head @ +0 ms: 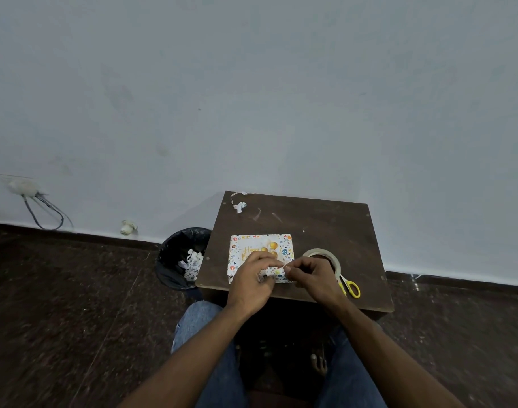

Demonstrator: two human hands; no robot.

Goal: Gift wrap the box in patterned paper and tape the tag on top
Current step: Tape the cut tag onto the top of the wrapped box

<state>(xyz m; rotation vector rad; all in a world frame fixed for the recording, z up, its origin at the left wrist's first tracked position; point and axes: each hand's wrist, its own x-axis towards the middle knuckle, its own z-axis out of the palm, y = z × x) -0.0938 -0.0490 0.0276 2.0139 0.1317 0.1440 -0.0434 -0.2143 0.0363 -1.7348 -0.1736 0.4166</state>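
Note:
A box wrapped in white patterned paper (237,245) lies on a small dark brown table (325,228). A white tag with gold balloons and gold lettering (269,248) lies on top of the box. My left hand (253,276) rests on the near half of the box, fingers curled down onto the tag's lower edge. My right hand (312,275) is at the box's near right corner, pinching a small piece of clear tape (285,265) between thumb and fingertip. The two hands almost meet there. The near part of the tag is hidden by my left hand.
A tape roll (331,253) sits right of the box, partly behind my right hand. Yellow-handled scissors (350,287) lie by the table's right front. Paper scraps (240,205) lie at the far left corner. A black-lined bin (178,254) stands left of the table.

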